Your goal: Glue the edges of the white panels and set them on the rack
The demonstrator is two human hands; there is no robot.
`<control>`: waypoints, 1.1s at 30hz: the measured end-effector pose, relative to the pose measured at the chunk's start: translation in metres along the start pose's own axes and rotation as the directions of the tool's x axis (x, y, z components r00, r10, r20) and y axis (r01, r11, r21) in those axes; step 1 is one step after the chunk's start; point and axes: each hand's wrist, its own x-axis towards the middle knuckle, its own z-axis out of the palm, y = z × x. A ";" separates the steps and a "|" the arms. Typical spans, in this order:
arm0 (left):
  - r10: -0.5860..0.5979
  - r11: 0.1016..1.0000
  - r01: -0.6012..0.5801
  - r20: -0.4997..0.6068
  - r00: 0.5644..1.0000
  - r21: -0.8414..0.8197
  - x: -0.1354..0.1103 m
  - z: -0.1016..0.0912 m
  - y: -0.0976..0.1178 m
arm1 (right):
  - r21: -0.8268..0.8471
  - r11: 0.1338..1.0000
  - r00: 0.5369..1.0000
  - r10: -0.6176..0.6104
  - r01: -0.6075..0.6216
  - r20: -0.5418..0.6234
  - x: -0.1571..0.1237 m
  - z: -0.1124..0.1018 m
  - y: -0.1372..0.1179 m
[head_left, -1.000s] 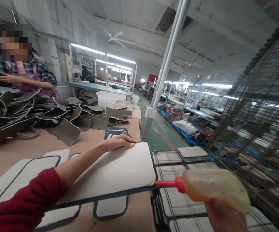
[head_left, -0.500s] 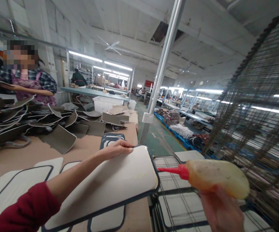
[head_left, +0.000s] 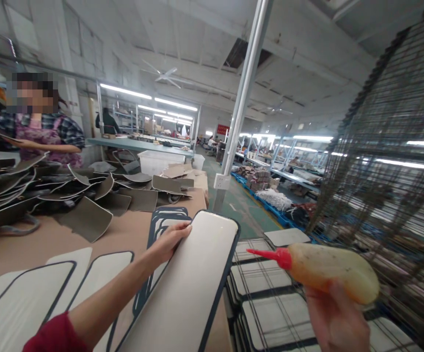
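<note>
My left hand [head_left: 169, 240] grips the far left edge of a white panel with a dark border [head_left: 193, 278] and holds it tilted up off the brown table [head_left: 68, 239]. Its fingers curl over the panel's rim. My right hand [head_left: 338, 320] is closed round a yellowish squeeze bottle [head_left: 329, 271] with a red nozzle [head_left: 266, 255]. The nozzle points left, a short way from the panel's right edge. More white bordered panels [head_left: 24, 298] lie flat on the table under my left arm.
Wire racks [head_left: 278, 303] holding similar panels sit low at the right, beside a tall wire rack stack [head_left: 391, 161]. A pile of grey cut pieces [head_left: 50, 186] covers the table's far left. A person in a plaid shirt [head_left: 39, 132] works behind it. A white post [head_left: 241, 102] stands ahead.
The white panel has been lifted from lying flat to tilted up on its edge. The bottle has risen slightly and its nozzle has drawn back from the panel.
</note>
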 end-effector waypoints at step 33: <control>-0.138 0.983 0.146 0.071 0.988 -0.111 -0.011 0.011 -0.019 | -0.053 0.996 0.996 -0.065 0.068 0.064 0.011 0.012 -0.003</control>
